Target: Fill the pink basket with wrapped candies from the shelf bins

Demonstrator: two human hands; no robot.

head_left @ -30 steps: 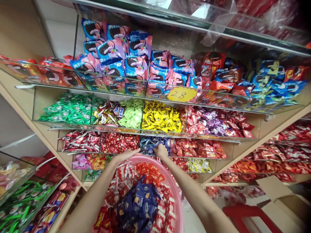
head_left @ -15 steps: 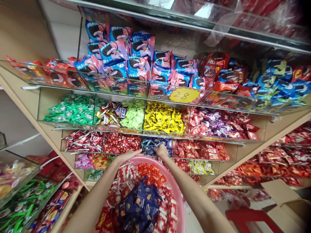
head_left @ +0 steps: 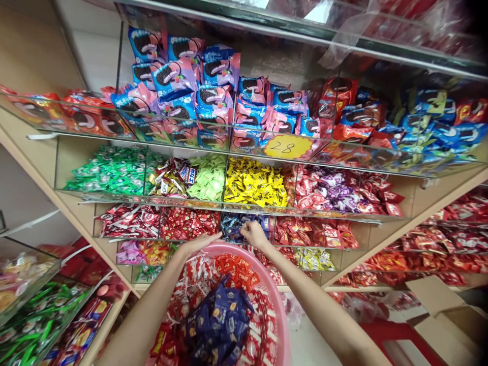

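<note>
A pink plastic basket (head_left: pixel 284 325) fills the lower middle, holding a heap of dark blue wrapped candies (head_left: pixel 219 323) on top of red and white ones. My left hand (head_left: pixel 200 244) lies by the basket's far rim, its fingers stretched out toward the shelf. Over the compartment of dark blue wrapped candies (head_left: pixel 263 222) is my right hand (head_left: pixel 254 235), its fingers curled. Whether candies are inside those fingers is hidden. Red wrapped candies (head_left: pixel 190 222) fill the compartment to the left, with more red packets (head_left: pixel 293 232) to the right.
Glass-fronted shelves rise above, with yellow candies (head_left: pixel 255 183), green candies (head_left: pixel 110 170) and cookie packets (head_left: pixel 175 76). A yellow price tag (head_left: pixel 285 147) reads 28. At lower right are an open cardboard box (head_left: pixel 438 300) and a red frame-like object (head_left: pixel 392 333).
My right hand has lifted slightly over the dark blue candies, its fingers more curled. The left hand stays by the rim. The view has shifted slightly.
</note>
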